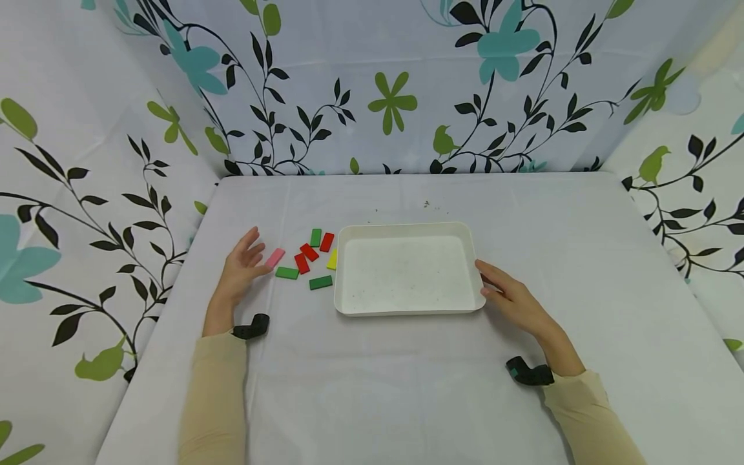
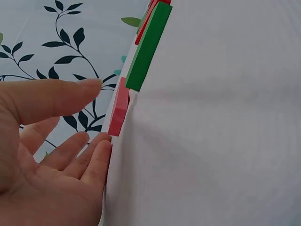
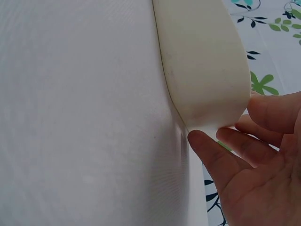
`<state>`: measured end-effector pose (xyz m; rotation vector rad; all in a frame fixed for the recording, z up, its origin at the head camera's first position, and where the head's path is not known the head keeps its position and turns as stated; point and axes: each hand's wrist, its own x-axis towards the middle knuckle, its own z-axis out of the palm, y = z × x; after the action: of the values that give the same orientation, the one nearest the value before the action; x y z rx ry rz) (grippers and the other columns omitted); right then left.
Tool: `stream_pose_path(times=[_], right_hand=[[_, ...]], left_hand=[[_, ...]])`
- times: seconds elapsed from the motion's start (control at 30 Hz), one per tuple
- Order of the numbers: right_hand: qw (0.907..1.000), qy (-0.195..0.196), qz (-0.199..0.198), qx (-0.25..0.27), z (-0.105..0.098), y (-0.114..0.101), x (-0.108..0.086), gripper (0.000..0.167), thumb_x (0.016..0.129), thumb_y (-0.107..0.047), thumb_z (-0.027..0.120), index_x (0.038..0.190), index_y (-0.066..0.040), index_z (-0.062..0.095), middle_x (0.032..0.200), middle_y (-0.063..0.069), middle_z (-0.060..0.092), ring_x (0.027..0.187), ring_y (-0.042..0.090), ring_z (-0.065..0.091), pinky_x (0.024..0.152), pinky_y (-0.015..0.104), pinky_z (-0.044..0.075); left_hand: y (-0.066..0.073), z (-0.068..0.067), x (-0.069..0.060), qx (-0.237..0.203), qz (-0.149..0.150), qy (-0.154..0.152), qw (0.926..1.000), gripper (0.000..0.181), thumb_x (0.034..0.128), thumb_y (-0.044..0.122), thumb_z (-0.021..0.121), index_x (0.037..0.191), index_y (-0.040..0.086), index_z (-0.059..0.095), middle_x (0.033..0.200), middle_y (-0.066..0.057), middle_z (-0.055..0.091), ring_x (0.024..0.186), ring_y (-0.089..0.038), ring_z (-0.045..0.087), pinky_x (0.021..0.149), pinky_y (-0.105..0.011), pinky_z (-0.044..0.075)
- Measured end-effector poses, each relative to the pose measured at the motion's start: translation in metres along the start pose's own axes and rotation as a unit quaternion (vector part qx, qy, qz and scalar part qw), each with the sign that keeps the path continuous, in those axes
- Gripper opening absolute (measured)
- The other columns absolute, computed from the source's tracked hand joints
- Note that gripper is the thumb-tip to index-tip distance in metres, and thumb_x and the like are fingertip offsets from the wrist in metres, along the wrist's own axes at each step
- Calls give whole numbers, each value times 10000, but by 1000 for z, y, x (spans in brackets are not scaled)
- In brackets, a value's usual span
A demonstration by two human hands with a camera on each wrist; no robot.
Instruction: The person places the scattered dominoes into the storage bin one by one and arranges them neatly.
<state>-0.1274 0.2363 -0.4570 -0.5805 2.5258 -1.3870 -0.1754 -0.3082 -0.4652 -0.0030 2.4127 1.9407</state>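
Note:
My left hand (image 1: 239, 268) rests at the left of the table, its fingers spread and loosely bent. The thumb is near a pink block (image 1: 275, 258); in the left wrist view the same pink block (image 2: 119, 108) lies beyond the fingertips, and nothing is held. A white rectangular tray (image 1: 407, 312) lies flat at mid-table. At its right end my right hand (image 1: 517, 300) touches the outer side with its fingertips, fingers relaxed. The right wrist view shows the tray's wall (image 3: 207, 66) close up, with the thumb by its rim.
Left of the tray lie scattered small blocks: several red and green ones, such as a red block (image 1: 301, 263) and a green block (image 1: 321, 283). A yellow block (image 1: 332, 259) sits against the tray's left side. Patterned cloth (image 1: 349, 39) surrounds the white table (image 1: 372, 394).

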Motion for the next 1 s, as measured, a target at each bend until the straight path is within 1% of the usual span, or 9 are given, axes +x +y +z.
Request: stream_pose_path(times=[0.17, 0.33, 0.4, 0.47, 0.53, 0.6, 0.7, 0.87, 1.0], right_hand=[[10000, 5, -6, -53, 0, 0, 0, 574, 1010, -102, 517, 1524, -5, 282, 1582, 223, 257, 1425, 438, 298, 973, -9, 274], [10000, 5, -64, -4, -1, 1, 0, 571, 1009, -89, 513, 1519, 14, 278, 1578, 236, 255, 1417, 449, 301, 982, -6, 281], [9999, 2, -109, 47, 0, 2, 0, 569, 1009, -80, 511, 1517, 23, 276, 1576, 247, 251, 1412, 460, 299, 982, -4, 288], [9999, 6, -149, 81, 0, 3, 0, 567, 1008, -73, 509, 1514, 31, 276, 1572, 258, 250, 1407, 469, 299, 980, -3, 295], [9998, 9, -190, 110, 1, 3, 0, 565, 1006, -61, 508, 1510, 42, 275, 1568, 270, 247, 1402, 479, 298, 978, -2, 301], [9997, 10, -195, 157, 2, 4, 0, 565, 1004, -50, 508, 1507, 51, 273, 1568, 272, 244, 1405, 477, 291, 980, 0, 305], [9997, 5, -180, 155, 2, 3, 1, 567, 1001, -46, 511, 1506, 54, 273, 1569, 270, 245, 1409, 475, 287, 981, 0, 303], [9998, 31, -183, 97, 2, 2, 0, 565, 1002, -57, 513, 1505, 51, 279, 1564, 274, 254, 1404, 480, 291, 977, -5, 302], [9996, 50, -240, 102, 2, 2, 0, 562, 1004, -58, 511, 1502, 59, 280, 1561, 280, 253, 1401, 486, 284, 982, -3, 300]], left_hand=[[-1, 7, 2, 469, -204, 58, 9987, 904, 812, -205, 586, 1566, 91, 184, 1612, -178, 207, 1454, -377, 269, 1179, -461, 259], [-3, 10, 3, 669, -400, 195, 9968, 906, 810, -192, 599, 1566, 137, 222, 1556, -214, 324, 1416, -388, 332, 1144, -453, 333], [-3, 12, 2, 747, -419, 227, 9961, 900, 812, -180, 608, 1563, 147, 236, 1534, -223, 359, 1391, -384, 364, 1106, -347, 396], [-3, 13, 1, 794, -395, 264, 9957, 885, 814, -175, 613, 1558, 142, 255, 1509, -235, 391, 1346, -384, 412, 1009, -219, 453], [-4, 14, 1, 836, -349, 296, 9955, 867, 815, -170, 621, 1551, 127, 272, 1484, -248, 419, 1298, -382, 454, 898, -114, 457], [-5, 15, 1, 894, -326, 316, 9950, 852, 816, -160, 633, 1545, 117, 290, 1464, -252, 439, 1260, -377, 482, 844, -73, 441], [-7, 15, 1, 1044, -314, 350, 9934, 837, 812, -143, 656, 1534, 110, 316, 1454, -240, 451, 1248, -366, 495, 912, -142, 456], [-8, 15, 1, 1290, -218, 247, 9911, 804, 809, -118, 680, 1515, 68, 344, 1466, -232, 428, 1268, -381, 483, 1068, -395, 412], [-6, 15, 2, 1484, -237, 139, 9886, 764, 828, -88, 681, 1506, 59, 362, 1457, -221, 417, 1257, -377, 478, 1030, -371, 420]])
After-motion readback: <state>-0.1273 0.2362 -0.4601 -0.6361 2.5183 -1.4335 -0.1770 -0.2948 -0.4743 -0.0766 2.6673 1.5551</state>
